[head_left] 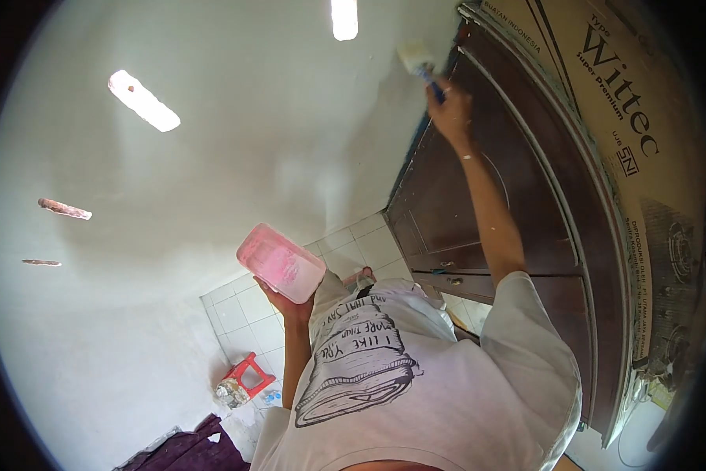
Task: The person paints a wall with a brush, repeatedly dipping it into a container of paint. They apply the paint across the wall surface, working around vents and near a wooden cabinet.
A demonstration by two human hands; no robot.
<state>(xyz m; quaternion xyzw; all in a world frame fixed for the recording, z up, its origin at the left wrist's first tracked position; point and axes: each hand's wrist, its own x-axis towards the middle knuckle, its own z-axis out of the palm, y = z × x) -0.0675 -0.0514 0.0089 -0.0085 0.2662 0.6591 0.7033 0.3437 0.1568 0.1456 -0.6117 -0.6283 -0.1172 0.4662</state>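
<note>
My right hand is closed round the blue handle of a paintbrush at the upper right. The pale bristles lie against the whitish wall, close to the edge of the dark wooden cabinet. Lower down, near my shirt, my left hand supports a pink plastic container from beneath and behind. Pinkish-white paint coats its inside. Most of the left hand's fingers are hidden behind the container.
A cardboard box rests on the cabinet along the right. At the lower left, a red stool stands on the white tiles near a dark purple cloth. Bright openings pierce the wall.
</note>
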